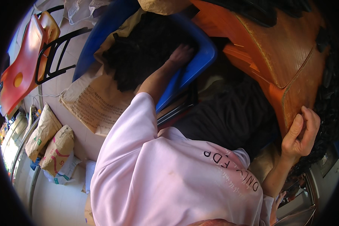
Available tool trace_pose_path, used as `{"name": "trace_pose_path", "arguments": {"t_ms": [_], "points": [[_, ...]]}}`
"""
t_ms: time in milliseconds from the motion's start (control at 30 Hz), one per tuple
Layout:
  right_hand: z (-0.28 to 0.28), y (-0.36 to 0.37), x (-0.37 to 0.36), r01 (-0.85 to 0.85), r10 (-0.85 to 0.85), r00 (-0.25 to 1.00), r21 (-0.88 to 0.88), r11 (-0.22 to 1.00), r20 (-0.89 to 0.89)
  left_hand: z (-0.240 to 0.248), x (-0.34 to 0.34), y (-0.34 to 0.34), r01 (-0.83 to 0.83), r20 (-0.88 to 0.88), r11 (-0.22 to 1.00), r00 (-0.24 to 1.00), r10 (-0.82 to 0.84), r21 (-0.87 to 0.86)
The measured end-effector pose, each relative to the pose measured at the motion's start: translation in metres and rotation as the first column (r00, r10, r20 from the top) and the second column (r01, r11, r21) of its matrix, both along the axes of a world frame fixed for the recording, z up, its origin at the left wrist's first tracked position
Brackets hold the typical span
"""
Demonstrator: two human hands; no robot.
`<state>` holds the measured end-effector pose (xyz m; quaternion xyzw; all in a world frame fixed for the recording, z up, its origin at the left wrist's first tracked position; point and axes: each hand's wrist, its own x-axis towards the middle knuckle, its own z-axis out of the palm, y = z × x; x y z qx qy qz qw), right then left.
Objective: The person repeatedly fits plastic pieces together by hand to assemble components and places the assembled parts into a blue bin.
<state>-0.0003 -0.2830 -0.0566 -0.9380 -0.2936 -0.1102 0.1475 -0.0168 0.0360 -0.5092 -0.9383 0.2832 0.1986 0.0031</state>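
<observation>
My left arm stretches out to a dark heap of black pieces [135,56], with my left hand [182,55] at its right side by the blue plastic rim [209,51]. That hand is blurred and in shadow, so its fingers do not show clearly. A brown paper sack [96,100] lies under and around the heap. By the near edge of the orange-brown wooden table [290,71], my right hand [301,133] is raised with bent fingers and the thumb apart from them. Nothing shows in it. Many black pieces [329,101] lie along the table's right side.
Black objects [256,11] lie on the table's far part. A red-orange chair [20,71] with a black metal frame stands at the left. Below it are filled paper sacks [58,150] on the tiled floor. A clear plastic bag [84,11] sits at the far left.
</observation>
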Motion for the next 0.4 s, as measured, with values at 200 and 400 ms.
{"name": "trace_pose_path", "arguments": {"t_ms": [200,400], "points": [[-0.002,0.0,0.002,-0.02,0.02,1.0,0.033,0.999,0.004,0.025,-0.04,0.044,-0.261,-0.019,0.911,0.963,0.269,-0.32],[0.001,0.004,0.002,-0.012,0.012,1.0,0.015,1.0,-0.004,0.015,-0.055,0.076,-0.093,0.05,0.991,0.994,0.098,-0.091]]}}
